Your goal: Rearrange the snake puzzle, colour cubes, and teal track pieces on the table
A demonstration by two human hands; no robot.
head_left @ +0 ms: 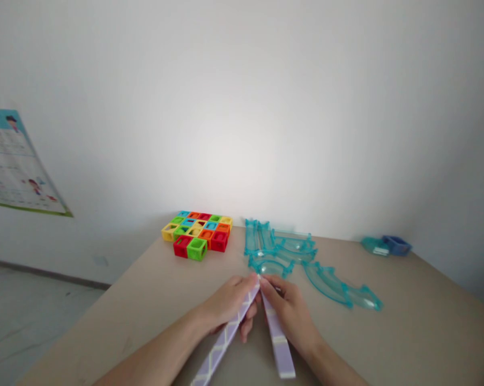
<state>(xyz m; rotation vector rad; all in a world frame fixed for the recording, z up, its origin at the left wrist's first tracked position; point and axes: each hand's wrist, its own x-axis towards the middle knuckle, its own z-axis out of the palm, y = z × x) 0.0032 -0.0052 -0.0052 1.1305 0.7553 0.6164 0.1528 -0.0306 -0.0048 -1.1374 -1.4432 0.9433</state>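
From my seat far away, I look down through the head camera at two bare hands above a big tan surface (pixel 141 300). The left grip (pixel 230 301) is holding on to a long purple strip with pale lines (pixel 213 356). The right grip (pixel 290 311) is holding a wider purple strip (pixel 281 347), which has a pale band across it. Both strips are near the middle of my view, close to my side of the surface. Their far ends come together between the thumbs, and their near ends spread apart like an upside-down V. I can't tell if the two tips are joined.

Past the left grip I see a flat bunch of bright blocks (pixel 196 250), in red, green, yellow, orange and blue. Straight ahead lie see-through blue-green track pieces (pixel 251 238), some straight and some curved. Way over to the right, a dark blue piece (pixel 397 245) sits beside a teal piece (pixel 373 245). A poster (pixel 20 166) hangs on the white wall (pixel 242 107) to my left
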